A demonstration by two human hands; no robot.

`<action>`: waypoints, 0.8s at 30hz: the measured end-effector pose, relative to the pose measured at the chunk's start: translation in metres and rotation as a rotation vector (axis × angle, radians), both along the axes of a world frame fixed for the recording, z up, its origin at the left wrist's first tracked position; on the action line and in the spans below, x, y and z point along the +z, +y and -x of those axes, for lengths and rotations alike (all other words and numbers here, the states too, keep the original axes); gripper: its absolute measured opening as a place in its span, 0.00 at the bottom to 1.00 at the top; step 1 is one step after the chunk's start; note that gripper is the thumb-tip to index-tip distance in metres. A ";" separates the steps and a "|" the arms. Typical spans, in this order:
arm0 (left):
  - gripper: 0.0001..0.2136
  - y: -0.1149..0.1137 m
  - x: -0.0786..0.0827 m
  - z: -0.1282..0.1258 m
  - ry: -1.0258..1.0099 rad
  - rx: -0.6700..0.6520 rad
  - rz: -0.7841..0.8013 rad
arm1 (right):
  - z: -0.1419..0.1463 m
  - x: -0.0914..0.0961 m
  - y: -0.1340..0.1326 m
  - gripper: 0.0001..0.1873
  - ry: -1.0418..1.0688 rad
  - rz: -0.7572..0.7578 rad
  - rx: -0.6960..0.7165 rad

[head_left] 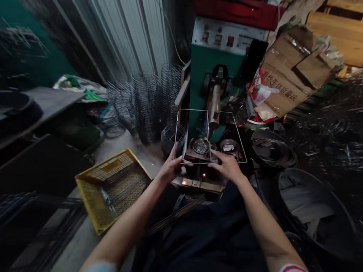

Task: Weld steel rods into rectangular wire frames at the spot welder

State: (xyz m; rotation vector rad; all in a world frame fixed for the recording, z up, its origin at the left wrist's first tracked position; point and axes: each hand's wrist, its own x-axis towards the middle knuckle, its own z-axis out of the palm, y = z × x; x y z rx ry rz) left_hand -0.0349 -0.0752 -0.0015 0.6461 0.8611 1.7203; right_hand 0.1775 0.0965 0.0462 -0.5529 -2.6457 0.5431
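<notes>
Head view: both hands, left hand [169, 168] and right hand [227, 166], grip wire frame [211, 113] (bowl [201, 146] holds bits).

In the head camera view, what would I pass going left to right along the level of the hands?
Yellow plastic crate → left hand → wire frame → right hand → dark round tub.
</notes>
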 end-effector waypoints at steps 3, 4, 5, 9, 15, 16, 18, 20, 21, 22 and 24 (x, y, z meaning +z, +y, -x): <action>0.43 0.026 0.005 0.020 0.007 0.014 -0.008 | 0.015 0.008 0.031 0.30 -0.033 -0.045 -0.009; 0.43 0.031 0.007 0.025 0.009 0.013 -0.007 | 0.018 0.009 0.039 0.29 -0.036 -0.052 -0.012; 0.43 0.036 0.009 0.029 0.011 0.013 -0.006 | 0.021 0.010 0.046 0.28 -0.031 -0.055 -0.016; 0.43 0.047 0.013 0.041 0.015 0.031 -0.003 | 0.032 0.007 0.067 0.25 0.021 -0.054 -0.024; 0.44 0.057 0.008 0.048 -0.017 0.072 0.008 | 0.045 -0.001 0.085 0.25 0.077 -0.089 -0.021; 0.45 0.058 0.007 0.048 -0.032 0.080 0.009 | 0.045 -0.002 0.087 0.25 0.087 -0.090 -0.020; 0.45 0.058 0.007 0.048 -0.056 0.085 0.008 | 0.046 -0.004 0.088 0.25 0.099 -0.089 -0.019; 0.44 0.058 0.007 0.047 -0.059 0.085 0.003 | 0.046 -0.005 0.089 0.24 0.110 -0.088 -0.021; 0.44 0.057 0.008 0.047 -0.053 0.085 0.002 | 0.046 -0.005 0.089 0.24 0.114 -0.091 -0.020; 0.44 0.057 0.009 0.047 -0.045 0.086 0.002 | 0.046 -0.005 0.090 0.23 0.118 -0.096 -0.021; 0.44 0.058 0.011 0.047 -0.030 0.092 0.002 | 0.047 -0.005 0.090 0.23 0.128 -0.109 -0.024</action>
